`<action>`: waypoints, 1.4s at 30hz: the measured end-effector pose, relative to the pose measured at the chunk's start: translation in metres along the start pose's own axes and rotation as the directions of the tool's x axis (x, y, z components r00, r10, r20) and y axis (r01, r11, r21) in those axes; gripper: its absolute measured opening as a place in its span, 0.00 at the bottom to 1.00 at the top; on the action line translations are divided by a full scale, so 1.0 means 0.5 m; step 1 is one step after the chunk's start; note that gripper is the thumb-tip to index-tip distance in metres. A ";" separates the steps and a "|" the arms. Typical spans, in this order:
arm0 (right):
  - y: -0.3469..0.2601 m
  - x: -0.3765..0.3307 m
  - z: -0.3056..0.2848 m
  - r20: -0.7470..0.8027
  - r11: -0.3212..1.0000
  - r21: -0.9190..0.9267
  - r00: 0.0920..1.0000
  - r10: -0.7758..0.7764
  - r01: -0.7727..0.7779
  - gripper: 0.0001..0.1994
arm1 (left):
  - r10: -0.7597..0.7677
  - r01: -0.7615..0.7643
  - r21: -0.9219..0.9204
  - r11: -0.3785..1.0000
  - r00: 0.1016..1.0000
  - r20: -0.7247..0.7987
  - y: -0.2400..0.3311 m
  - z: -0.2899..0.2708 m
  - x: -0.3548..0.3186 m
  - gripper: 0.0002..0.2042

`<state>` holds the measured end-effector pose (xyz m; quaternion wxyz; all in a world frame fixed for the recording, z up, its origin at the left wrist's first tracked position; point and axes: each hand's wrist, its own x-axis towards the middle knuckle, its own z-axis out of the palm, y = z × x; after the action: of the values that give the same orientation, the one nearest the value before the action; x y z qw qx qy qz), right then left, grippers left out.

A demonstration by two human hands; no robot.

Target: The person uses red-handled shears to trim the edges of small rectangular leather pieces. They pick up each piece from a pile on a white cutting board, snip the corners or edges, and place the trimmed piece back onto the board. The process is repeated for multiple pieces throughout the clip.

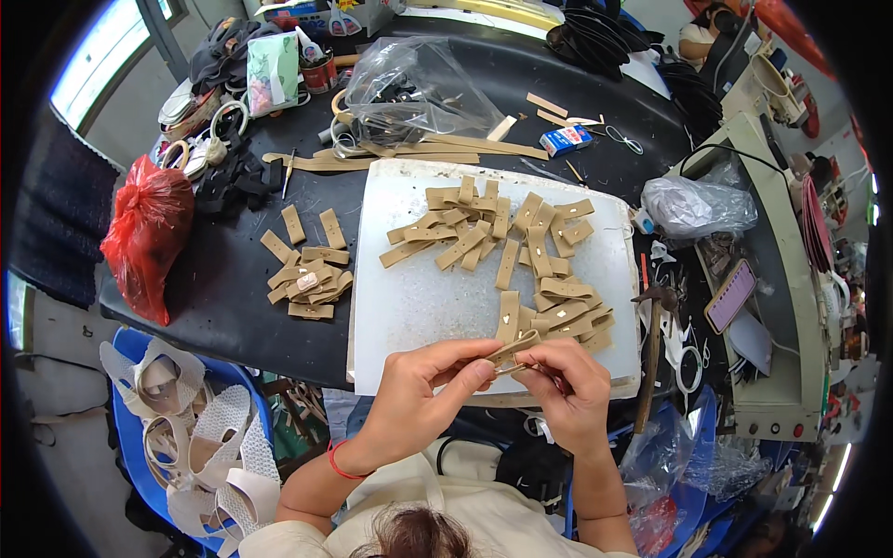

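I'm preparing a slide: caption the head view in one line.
Left hand and right hand hold a tan strip at the near edge of a white board strewn with similar strips.

Both forearms are bare and angled up from the bottom, left one (321, 485) slanting inward, right one (601, 493) closer to straight up. Left hand (420, 394) has its fingers (458, 350) reaching rightward, thumb pinched near them. Right hand (569, 379) is curled tighter, pinching too. Fingertips are pretty much side by side.
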<state>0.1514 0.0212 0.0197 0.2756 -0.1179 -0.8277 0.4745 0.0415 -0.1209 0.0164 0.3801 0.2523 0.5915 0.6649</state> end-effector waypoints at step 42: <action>0.034 -0.037 0.010 0.245 0.403 0.738 0.772 0.587 -0.541 0.12 | -0.021 0.021 -0.093 0.995 1.000 0.001 -0.051 0.039 0.004 0.12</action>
<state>0.1624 0.0178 -0.0030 0.1437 -0.2715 -0.4418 0.8429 0.0610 -0.1072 -0.0053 0.3984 0.2282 0.5626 0.6875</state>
